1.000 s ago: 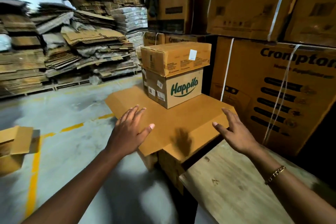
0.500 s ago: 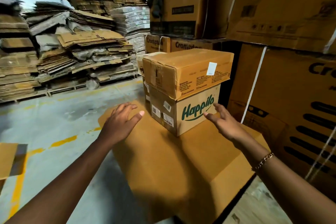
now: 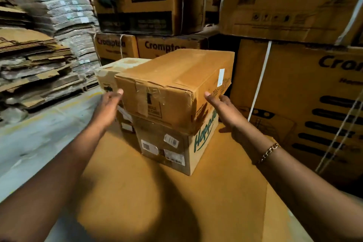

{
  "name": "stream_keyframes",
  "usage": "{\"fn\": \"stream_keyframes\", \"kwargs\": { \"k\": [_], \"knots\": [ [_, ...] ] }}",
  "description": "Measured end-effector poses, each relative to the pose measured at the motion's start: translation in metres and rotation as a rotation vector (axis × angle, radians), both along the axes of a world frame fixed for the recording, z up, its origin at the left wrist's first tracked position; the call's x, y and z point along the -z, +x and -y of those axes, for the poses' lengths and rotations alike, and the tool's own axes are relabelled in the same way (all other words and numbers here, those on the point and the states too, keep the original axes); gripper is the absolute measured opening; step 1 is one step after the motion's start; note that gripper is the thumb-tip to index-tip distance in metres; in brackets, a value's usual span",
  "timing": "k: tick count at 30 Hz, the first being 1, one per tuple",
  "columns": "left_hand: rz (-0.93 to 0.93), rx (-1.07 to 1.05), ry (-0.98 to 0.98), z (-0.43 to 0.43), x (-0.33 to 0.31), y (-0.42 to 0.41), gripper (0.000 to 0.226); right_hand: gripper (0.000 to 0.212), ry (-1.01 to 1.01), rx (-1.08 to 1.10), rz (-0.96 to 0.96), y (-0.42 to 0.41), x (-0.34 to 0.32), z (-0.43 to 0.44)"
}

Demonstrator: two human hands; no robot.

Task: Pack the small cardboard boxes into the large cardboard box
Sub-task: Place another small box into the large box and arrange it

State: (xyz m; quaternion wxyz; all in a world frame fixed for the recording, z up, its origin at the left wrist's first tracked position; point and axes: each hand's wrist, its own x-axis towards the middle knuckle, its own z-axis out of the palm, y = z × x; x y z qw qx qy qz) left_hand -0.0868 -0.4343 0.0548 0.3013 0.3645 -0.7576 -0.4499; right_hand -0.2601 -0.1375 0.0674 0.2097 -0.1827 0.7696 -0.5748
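Observation:
A small brown cardboard box (image 3: 172, 84) lies on top of a small "Happilo" box (image 3: 176, 149). Both stand on the closed flaps of a large cardboard box (image 3: 176, 202). A paler small box (image 3: 110, 76) stands behind them on the left. My left hand (image 3: 108, 108) reaches to the left end of the top box, fingertips at its corner. My right hand (image 3: 224, 110) is at its right side, fingers spread, close to or just touching the cardboard. Neither hand has closed on the box.
Tall "Crompton" cartons (image 3: 306, 104) with white straps stand close on the right and behind. Stacks of flattened cardboard (image 3: 39, 61) fill the left. Grey concrete floor (image 3: 39, 139) lies to the left of the large box.
I have moved closer to the stack. Both hands rose from beside the Happilo box to the two ends of the top box.

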Motion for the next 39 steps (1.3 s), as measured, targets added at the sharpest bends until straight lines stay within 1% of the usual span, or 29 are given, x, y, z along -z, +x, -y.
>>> {"fn": "stream_keyframes", "kwargs": {
  "k": [2, 3, 4, 6, 8, 10, 11, 14, 16, 20, 21, 24, 28, 31, 34, 37, 39],
  "knots": [
    [0.008, 0.012, -0.013, 0.050, -0.013, -0.022, 0.098, 0.101, -0.008, 0.020, 0.089, -0.001, -0.012, 0.021],
    [0.013, 0.043, -0.010, 0.075, -0.014, -0.033, 0.103, 0.105, -0.007, 0.032, 0.130, -0.001, -0.017, 0.029],
    [0.013, 0.066, 0.007, 0.097, -0.016, -0.046, 0.107, 0.107, -0.001, 0.043, 0.163, 0.000, -0.021, 0.037],
    [0.032, 0.093, 0.076, 0.106, -0.029, -0.061, 0.113, 0.110, 0.011, 0.075, 0.195, 0.001, -0.028, 0.050],
    [0.078, 0.136, 0.157, 0.109, -0.036, -0.071, 0.107, 0.109, 0.016, 0.126, 0.219, 0.003, -0.034, 0.059],
    [0.107, 0.171, 0.222, 0.110, -0.037, -0.078, 0.095, 0.100, 0.034, 0.153, 0.241, 0.007, -0.038, 0.066],
    [0.102, 0.188, 0.258, 0.109, -0.036, -0.079, 0.093, 0.092, 0.046, 0.158, 0.253, 0.010, -0.040, 0.067],
    [0.015, 0.213, 0.335, 0.104, -0.035, -0.083, 0.096, 0.058, 0.037, 0.132, 0.275, 0.021, -0.039, 0.067],
    [-0.058, 0.218, 0.310, 0.092, -0.037, -0.085, 0.085, 0.045, 0.002, 0.142, 0.272, 0.025, -0.035, 0.062],
    [-0.157, 0.173, 0.111, 0.060, -0.056, -0.087, 0.054, 0.040, -0.143, 0.195, 0.309, 0.028, -0.019, 0.040],
    [-0.157, 0.163, 0.040, 0.051, -0.063, -0.087, 0.054, 0.037, -0.188, 0.210, 0.325, 0.029, -0.015, 0.031],
    [-0.111, 0.132, -0.179, 0.016, -0.085, -0.085, 0.060, 0.027, -0.328, 0.285, 0.375, 0.031, 0.002, 0.004],
    [-0.036, 0.108, -0.569, -0.049, -0.111, -0.089, 0.059, 0.027, -0.476, 0.390, 0.433, 0.038, 0.029, -0.035],
    [-0.033, 0.148, -0.744, -0.102, -0.116, -0.092, 0.060, 0.020, -0.548, 0.473, 0.451, 0.049, 0.052, -0.066],
    [-0.009, 0.194, -0.912, -0.158, -0.104, -0.090, 0.067, 0.030, -0.576, 0.520, 0.498, 0.057, 0.088, -0.099],
    [-0.015, 0.282, -1.078, -0.215, -0.079, -0.084, 0.061, 0.028, -0.547, 0.597, 0.581, 0.068, 0.132, -0.126],
    [0.034, 0.336, -1.197, -0.253, -0.060, -0.077, 0.060, 0.038, -0.500, 0.610, 0.638, 0.079, 0.164, -0.143]
  ]
}}
